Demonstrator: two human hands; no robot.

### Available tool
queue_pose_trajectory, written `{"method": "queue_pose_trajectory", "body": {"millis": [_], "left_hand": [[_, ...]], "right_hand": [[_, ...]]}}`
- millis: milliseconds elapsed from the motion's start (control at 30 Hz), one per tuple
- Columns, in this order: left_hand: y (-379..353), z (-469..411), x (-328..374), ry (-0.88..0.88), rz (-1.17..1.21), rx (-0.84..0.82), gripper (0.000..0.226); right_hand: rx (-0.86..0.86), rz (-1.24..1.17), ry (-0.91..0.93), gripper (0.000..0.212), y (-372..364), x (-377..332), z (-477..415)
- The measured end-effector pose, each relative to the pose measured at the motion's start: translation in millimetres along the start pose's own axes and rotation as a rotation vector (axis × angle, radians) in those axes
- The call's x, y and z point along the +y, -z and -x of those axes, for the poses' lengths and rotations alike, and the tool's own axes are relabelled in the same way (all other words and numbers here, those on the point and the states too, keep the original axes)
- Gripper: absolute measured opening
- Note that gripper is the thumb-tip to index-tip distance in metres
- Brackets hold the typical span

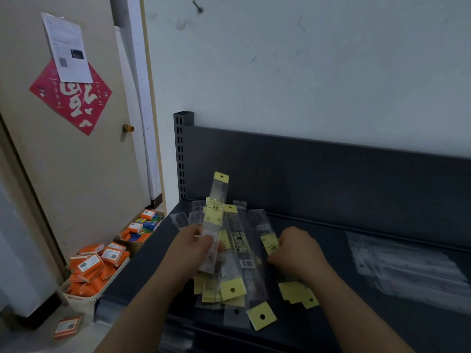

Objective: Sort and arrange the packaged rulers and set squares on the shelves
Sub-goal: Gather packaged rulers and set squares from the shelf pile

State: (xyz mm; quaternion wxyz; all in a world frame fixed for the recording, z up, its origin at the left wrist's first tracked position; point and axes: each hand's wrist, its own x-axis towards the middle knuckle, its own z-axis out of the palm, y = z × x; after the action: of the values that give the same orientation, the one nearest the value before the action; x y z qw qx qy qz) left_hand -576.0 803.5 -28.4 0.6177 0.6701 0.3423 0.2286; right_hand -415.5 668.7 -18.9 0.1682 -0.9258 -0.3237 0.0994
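On the dark shelf I see my left hand, fingers closed around one packaged ruler raised above the loose ruler pile; my right hand is curled onto another packet there.

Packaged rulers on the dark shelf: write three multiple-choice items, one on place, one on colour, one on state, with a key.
1. Where does the clear-bag stack lie?
A. right of the ruler pile
B. on the floor
C. behind the door

2. Header-card colour on the rulers?
A. red
B. yellow
C. blue

3. The left hand is:
A. empty
B. gripping a raised ruler pack
C. on the doorknob

Key: 1 A, bags rest on the shelf to the right; 2 B, the tabs are yellow; 3 B, fingers close round the pack.
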Motion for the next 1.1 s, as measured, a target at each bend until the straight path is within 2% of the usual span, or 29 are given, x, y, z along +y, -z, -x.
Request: {"method": "queue_pose_trajectory", "body": {"millis": [67, 133, 200, 367, 433, 500, 567, 633, 733, 800, 833, 933, 967, 1033, 1100], "left_hand": [[-1.6, 0.3, 0.1, -0.018, -0.023, -0.002, 0.013], [-1.9, 0.4, 0.4, -0.032, -0.013, -0.014, 0.013], [-0.3, 0.1, 1.0, -0.031, 0.015, -0.022, 0.012], [4.7, -3.0, -0.1, 0.007, 0.156, -0.042, 0.012], [6.6, -8.0, -2.8, 0.005, 0.129, -0.037, 0.011], [6.2, -13.5, -1.9, 0.013, 0.153, -0.031, 0.022], [4.2, -15.5, 7.4, 0.03, 0.225, -0.06, 0.038], [0.9, -12.8, 21.0, 0.017, 0.256, -0.157, 0.049], [-6.6, -7.9, 34.2, -0.042, 0.089, -0.234, 0.047], [-11.5, -6.7, 34.1, -0.085, -0.035, -0.23, 0.025], [-13.5, -7.1, 32.8, -0.097, -0.042, -0.205, 0.018], [-15.7, -9.1, 28.2, -0.131, 0.021, -0.068, 0.01], [-16.3, -9.8, 26.9, -0.141, 0.051, -0.018, 0.011], [-19.5, -8.4, 25.9, -0.157, 0.098, 0.035, 0.013], [-26.1, -2.8, 24.9, -0.133, 0.156, -0.021, 0.013]], "right_hand": [[-0.016, 0.029, -0.032, 0.036, 0.3, 3.8, -6.3], [-0.09, -0.063, -0.084, 0.031, 1.6, 10.5, -12.2], [-0.112, -0.225, -0.118, 0.024, 3.9, 19.9, -16.6], [-0.044, -0.579, -0.093, 0.009, 18.3, 45.3, -14.1], [-0.112, -0.787, -0.039, 0.009, 26.8, 53.2, -8.7], [-0.243, -0.95, 0.044, 0.014, 36.3, 60.6, -3.9], [-0.375, -0.942, 0.131, 0.019, 45.2, 66.4, -1.4], [-0.461, -0.755, 0.208, 0.021, 50.0, 67.8, -0.9], [-0.495, -0.52, 0.278, 0.021, 54.2, 62.8, -3.4], [-0.4, -0.503, 0.27, 0.022, 53.2, 57.2, -5.9], [-0.288, -0.503, 0.241, 0.026, 50.6, 55.6, -8.3], [0.188, -0.492, 0.082, 0.06, 37.1, 56.0, -13.2], [0.278, -0.547, 0.024, 0.069, 32.9, 56.6, -13.1], [0.245, -0.755, -0.106, 0.07, 27.2, 52.6, -9.1], [0.038, -1.013, -0.125, 0.048, 21.4, 46.1, -6.8]]}}
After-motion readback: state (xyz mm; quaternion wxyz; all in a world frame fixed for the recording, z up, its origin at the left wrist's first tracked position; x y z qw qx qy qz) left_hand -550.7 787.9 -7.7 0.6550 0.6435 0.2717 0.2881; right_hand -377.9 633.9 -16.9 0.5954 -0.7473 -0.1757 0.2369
